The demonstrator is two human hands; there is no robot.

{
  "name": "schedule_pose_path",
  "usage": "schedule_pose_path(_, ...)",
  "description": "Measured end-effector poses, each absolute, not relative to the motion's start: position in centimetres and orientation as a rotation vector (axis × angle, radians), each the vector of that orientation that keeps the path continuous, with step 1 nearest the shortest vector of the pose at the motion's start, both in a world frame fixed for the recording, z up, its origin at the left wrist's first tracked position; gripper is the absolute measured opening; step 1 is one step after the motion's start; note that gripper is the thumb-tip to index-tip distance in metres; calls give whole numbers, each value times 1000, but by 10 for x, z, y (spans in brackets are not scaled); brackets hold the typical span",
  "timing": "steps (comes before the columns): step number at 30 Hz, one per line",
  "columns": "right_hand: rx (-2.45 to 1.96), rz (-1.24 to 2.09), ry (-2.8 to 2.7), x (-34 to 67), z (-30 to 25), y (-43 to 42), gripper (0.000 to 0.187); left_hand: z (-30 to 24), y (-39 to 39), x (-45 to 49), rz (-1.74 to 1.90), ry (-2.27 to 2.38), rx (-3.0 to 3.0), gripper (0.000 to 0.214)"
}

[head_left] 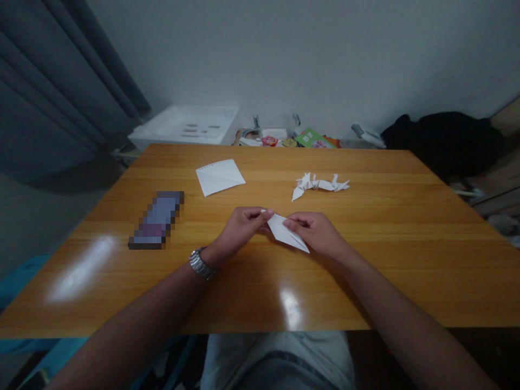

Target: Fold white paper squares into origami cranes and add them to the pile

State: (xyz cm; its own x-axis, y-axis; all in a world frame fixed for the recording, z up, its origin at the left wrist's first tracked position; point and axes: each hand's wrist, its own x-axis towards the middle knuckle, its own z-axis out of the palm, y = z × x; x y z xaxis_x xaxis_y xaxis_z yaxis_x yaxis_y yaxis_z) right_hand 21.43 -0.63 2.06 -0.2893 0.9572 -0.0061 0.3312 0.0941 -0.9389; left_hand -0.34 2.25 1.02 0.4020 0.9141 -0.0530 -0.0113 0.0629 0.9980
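A folded piece of white paper (287,234), narrow and pointed at its near end, is held just above the table between both hands. My left hand (248,221), with a metal watch (202,264) at the wrist, pinches its far left end between thumb and fingers. On its right edge, my right hand (312,226) is closed with the thumb on top and the fingers behind. Beyond the hands lies a folded white paper figure (320,184) with several spiky points. A flat white sheet (220,177) with a row of holes along its far edge rests to the left.
A phone (157,219), blurred out, lies on the left of the wooden table (406,260). Behind the far edge stand a white plastic container (190,122) and a clear box with a green packet (313,138). A dark cloth heap (442,141) is at the right.
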Motion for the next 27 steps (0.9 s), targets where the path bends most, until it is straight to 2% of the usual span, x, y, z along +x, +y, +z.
schedule_pose_path(12,-1329,1178,-1692,217,21,-3,41,12,27,-3,1018,953,1271,34)
schedule_pose_path(21,-1360,1119,-1703,217,17,-3,42,6,24,2,889,841,1245,36)
schedule_pose_path(23,-1314,1166,-1696,216,15,-3,44,6,23,2,891,881,1267,37)
schedule_pose_path(27,-1168,1460,-1566,213,14,-5,48,5,26,0,967,946,1258,39)
